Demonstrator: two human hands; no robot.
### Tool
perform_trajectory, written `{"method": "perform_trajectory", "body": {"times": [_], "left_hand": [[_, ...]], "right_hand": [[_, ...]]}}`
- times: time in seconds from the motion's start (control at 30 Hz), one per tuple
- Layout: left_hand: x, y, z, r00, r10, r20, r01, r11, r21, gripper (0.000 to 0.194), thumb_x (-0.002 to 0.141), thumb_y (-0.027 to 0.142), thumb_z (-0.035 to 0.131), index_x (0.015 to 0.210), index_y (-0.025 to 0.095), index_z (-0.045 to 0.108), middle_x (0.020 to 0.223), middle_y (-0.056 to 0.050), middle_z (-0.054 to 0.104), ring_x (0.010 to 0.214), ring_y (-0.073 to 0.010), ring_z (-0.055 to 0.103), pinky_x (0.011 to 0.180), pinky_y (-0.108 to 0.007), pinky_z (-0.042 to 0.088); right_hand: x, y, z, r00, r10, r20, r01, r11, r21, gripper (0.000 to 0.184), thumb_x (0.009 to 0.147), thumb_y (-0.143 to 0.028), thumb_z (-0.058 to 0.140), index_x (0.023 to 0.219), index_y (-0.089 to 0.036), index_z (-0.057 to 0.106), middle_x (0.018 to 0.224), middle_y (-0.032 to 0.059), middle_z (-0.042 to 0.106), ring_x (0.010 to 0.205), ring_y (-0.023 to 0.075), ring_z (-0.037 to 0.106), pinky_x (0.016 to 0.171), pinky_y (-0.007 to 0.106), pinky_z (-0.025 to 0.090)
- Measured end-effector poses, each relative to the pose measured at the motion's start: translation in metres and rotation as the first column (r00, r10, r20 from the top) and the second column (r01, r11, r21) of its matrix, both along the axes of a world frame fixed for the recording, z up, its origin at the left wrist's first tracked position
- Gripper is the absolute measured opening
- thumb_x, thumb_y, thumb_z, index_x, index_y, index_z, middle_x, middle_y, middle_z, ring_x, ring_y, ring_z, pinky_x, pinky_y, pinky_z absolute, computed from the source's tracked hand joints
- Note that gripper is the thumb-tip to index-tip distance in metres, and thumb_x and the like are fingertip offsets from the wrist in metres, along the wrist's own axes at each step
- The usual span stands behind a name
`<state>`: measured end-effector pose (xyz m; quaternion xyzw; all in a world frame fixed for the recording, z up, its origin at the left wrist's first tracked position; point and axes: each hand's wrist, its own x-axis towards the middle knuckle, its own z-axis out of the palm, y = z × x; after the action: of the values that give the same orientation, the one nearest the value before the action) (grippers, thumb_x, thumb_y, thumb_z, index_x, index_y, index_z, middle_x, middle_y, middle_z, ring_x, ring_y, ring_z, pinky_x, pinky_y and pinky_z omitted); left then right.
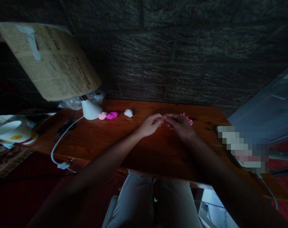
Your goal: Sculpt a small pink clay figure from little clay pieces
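Above the wooden table point(106, 139), my left hand point(151, 125) and my right hand point(179, 124) meet fingertip to fingertip. Both are closed in a pinch; whatever lies between the fingertips is too small and dim to name. Partly hidden behind my right hand is a cluster of small pink pieces point(189, 121). To the left of my left hand sits a crumpled white lump point(128, 113). Farther left, a magenta lump point(112, 115) touches a pale pink lump point(102, 115), both soft-looking like modelling clay.
A lamp with a newsprint shade point(60, 63) and white base point(90, 109) stands at the back left, its cord point(55, 147) hanging over the front edge. Dark scissors point(67, 125) and a white cup point(12, 131) lie left. A blurred-out object point(243, 148) is at right. A stone wall point(155, 53) rises behind.
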<state>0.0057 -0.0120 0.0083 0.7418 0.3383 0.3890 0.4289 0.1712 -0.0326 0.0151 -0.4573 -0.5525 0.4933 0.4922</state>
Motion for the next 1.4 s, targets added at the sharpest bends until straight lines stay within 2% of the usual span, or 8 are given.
{"method": "perform_trajectory", "body": {"times": [0.13, 0.27, 0.37, 0.53, 0.7, 0.93, 1.2, 1.4], "left_hand": [[0.0014, 0.0008, -0.0012, 0.999, -0.02, 0.027, 0.021, 0.998, -0.051, 0.019, 0.094, 0.021, 0.045, 0.079, 0.016, 0.056, 0.064, 0.005, 0.05, 0.061, -0.0096, 0.047, 0.066, -0.024, 0.039], [0.0019, 0.0011, -0.0004, 1.0, -0.018, 0.023, 0.019, 0.998, -0.066, 0.024, 0.096, 0.029, 0.047, 0.079, 0.016, 0.058, 0.062, 0.005, 0.05, 0.06, -0.0097, 0.047, 0.064, -0.024, 0.039], [0.0017, 0.002, -0.0015, 1.0, -0.002, 0.026, 0.004, 0.998, -0.059, 0.027, 0.098, 0.034, 0.047, 0.081, 0.016, 0.059, 0.062, 0.004, 0.05, 0.059, -0.0098, 0.047, 0.064, -0.024, 0.039], [0.0006, 0.0038, -0.0061, 1.0, 0.005, 0.015, -0.005, 1.0, 0.005, 0.033, 0.1, 0.038, 0.043, 0.081, 0.016, 0.059, 0.064, 0.003, 0.052, 0.061, -0.0101, 0.049, 0.064, -0.024, 0.04], [0.0, 0.004, -0.0078, 1.0, -0.005, 0.025, 0.004, 1.0, 0.026, 0.033, 0.1, 0.037, 0.044, 0.08, 0.015, 0.057, 0.065, 0.003, 0.053, 0.062, -0.0097, 0.05, 0.065, -0.024, 0.041], [0.0008, 0.003, -0.005, 0.998, -0.032, 0.057, 0.031, 0.999, 0.017, 0.029, 0.099, 0.039, 0.045, 0.087, 0.015, 0.058, 0.065, 0.003, 0.053, 0.061, -0.0095, 0.05, 0.065, -0.023, 0.042], [0.0002, 0.002, -0.0021, 0.999, -0.007, 0.05, 0.006, 1.0, 0.02, 0.025, 0.099, 0.033, 0.045, 0.086, 0.016, 0.058, 0.063, 0.004, 0.052, 0.059, -0.0088, 0.049, 0.062, -0.022, 0.041], [0.0012, 0.0017, -0.002, 0.998, 0.006, 0.065, -0.006, 1.0, 0.0, 0.023, 0.099, 0.028, 0.045, 0.084, 0.016, 0.057, 0.062, 0.005, 0.052, 0.059, -0.0084, 0.049, 0.064, -0.022, 0.041]], "right_hand": [[-0.0003, 0.0001, 0.0, 0.999, 0.007, 0.036, -0.008, 1.0, 0.027, 0.043, 0.069, -0.058, 0.079, 0.081, -0.018, 0.073, 0.066, -0.0001, 0.062, 0.058, 0.0109, 0.048, 0.051, 0.024, 0.037], [0.0007, 0.0023, -0.0022, 0.989, 0.016, 0.145, -0.034, 0.992, 0.121, 0.045, 0.078, -0.064, 0.068, 0.078, -0.018, 0.07, 0.066, 0.0009, 0.06, 0.059, 0.0128, 0.049, 0.053, 0.026, 0.039], [0.0017, 0.0031, -0.0031, 0.977, -0.002, 0.215, -0.036, 0.985, 0.171, 0.048, 0.082, -0.067, 0.062, 0.079, -0.019, 0.068, 0.065, 0.001, 0.058, 0.06, 0.0143, 0.051, 0.055, 0.028, 0.041], [0.0012, 0.0002, 0.0012, 0.971, 0.006, 0.24, -0.051, 0.982, 0.183, 0.047, 0.082, -0.066, 0.063, 0.079, -0.019, 0.065, 0.065, 0.0005, 0.057, 0.06, 0.0144, 0.051, 0.057, 0.029, 0.043], [0.0008, -0.001, 0.0037, 0.985, 0.015, 0.174, -0.047, 0.983, 0.178, 0.046, 0.077, -0.064, 0.069, 0.081, -0.018, 0.067, 0.07, 0.0016, 0.062, 0.06, 0.0129, 0.051, 0.057, 0.028, 0.044], [0.001, 0.0002, -0.0013, 0.999, -0.035, 0.003, 0.035, 0.998, 0.057, 0.043, 0.071, -0.06, 0.076, 0.082, -0.019, 0.072, 0.077, 0.0037, 0.069, 0.062, 0.0118, 0.053, 0.054, 0.025, 0.042], [0.0015, 0.0007, 0.0005, 1.0, -0.02, -0.018, 0.02, 1.0, 0.01, 0.041, 0.071, -0.057, 0.077, 0.088, -0.02, 0.075, 0.076, 0.0022, 0.068, 0.06, 0.0103, 0.05, 0.052, 0.023, 0.04], [0.0013, 0.001, -0.0008, 1.0, -0.003, -0.019, 0.003, 1.0, 0.01, 0.038, 0.071, -0.054, 0.078, 0.084, -0.019, 0.073, 0.075, 0.0017, 0.067, 0.06, 0.0098, 0.05, 0.053, 0.023, 0.041]]}}
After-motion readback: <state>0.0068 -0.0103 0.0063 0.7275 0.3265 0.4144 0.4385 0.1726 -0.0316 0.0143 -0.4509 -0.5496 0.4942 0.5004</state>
